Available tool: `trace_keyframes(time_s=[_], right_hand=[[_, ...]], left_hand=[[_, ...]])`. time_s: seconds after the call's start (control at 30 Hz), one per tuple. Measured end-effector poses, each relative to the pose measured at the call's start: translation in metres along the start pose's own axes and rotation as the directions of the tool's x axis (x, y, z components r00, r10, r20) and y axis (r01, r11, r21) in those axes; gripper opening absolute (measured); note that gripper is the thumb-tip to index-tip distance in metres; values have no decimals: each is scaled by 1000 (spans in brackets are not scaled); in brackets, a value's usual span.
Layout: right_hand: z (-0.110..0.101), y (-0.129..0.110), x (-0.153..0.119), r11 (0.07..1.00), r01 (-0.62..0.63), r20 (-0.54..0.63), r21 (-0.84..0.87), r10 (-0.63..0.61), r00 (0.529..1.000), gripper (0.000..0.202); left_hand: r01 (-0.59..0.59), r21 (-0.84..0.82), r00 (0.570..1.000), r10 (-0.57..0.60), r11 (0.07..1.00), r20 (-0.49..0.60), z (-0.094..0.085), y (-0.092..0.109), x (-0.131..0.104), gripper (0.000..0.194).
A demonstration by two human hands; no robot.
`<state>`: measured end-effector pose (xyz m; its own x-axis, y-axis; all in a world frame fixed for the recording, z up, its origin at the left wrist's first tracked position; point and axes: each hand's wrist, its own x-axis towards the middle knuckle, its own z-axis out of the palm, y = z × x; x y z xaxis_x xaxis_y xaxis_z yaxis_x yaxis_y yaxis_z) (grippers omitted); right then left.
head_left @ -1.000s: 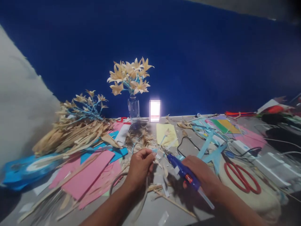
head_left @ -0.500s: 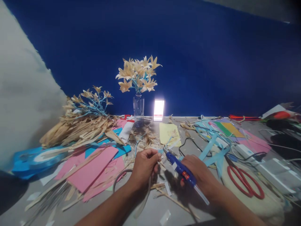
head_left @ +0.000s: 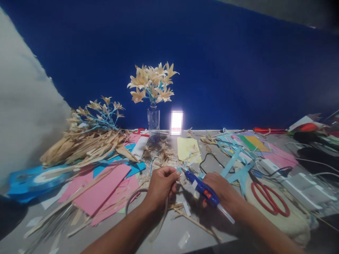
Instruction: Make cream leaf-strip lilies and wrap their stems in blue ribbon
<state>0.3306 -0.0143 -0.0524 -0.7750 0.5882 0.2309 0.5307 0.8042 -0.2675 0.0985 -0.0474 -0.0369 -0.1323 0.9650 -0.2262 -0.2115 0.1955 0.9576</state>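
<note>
My right hand (head_left: 221,190) is wrapped round a blue glue gun (head_left: 202,189), whose clear glue stick pokes out at the back. The gun's nozzle points up and left, close to the fingertips of my left hand (head_left: 160,187). Pinched there between thumb and forefinger is a small light-blue strip (head_left: 179,169); whether the nozzle touches it I cannot tell. Just beyond, a pale flower lies over a yellow sheet (head_left: 186,150). Behind my hands stands a clear bottle (head_left: 153,123) holding a bunch of cream flowers (head_left: 153,83) on light-blue stems.
Dried husks (head_left: 82,146) and more flowers (head_left: 102,111) are heaped at left, near pink sheets (head_left: 106,188) and a blue tape roll (head_left: 47,176). Red-handled scissors (head_left: 270,197) lie on a cloth at right, beside light-blue strips (head_left: 239,169) and a white power strip (head_left: 280,180). Scraps litter the table.
The view has shifted slightly, so the scene sits a little further left. Both hands keep nearly the same pose, the glue gun still close to the light-blue strip.
</note>
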Motion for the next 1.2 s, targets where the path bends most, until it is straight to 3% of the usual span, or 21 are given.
trace_keyframes(time_s=[0.23, 0.5, 0.6, 0.77, 0.97, 1.2], right_hand=[[-2, -2, 1, 999, 28, -20, 28, -27, 999, 28], [-10, 11, -12, 987, -51, -138, -153, 30, 990, 23], [-18, 25, -26, 979, -52, -105, -198, 32, 994, 17], [-34, 61, -44, 937, -155, 0, -312, 164, 987, 19], [-53, 83, -53, 816, -342, -138, -466, 314, 939, 20], [-41, 72, -25, 899, -306, 11, -315, 326, 945, 28]], left_hand=[[5, 10, 1000, -5, 1000, -16, 2, 2, -1, 26], [30, -35, 1000, -29, 999, 8, -1, 3, 0, 33], [47, -89, 999, -45, 995, 24, -1, 4, 0, 35], [5, -101, 998, 1, 995, 59, -2, 3, 0, 36], [-27, -101, 996, 35, 995, 76, -4, 0, 4, 34], [23, -134, 991, -5, 991, 137, -3, -1, 3, 36]])
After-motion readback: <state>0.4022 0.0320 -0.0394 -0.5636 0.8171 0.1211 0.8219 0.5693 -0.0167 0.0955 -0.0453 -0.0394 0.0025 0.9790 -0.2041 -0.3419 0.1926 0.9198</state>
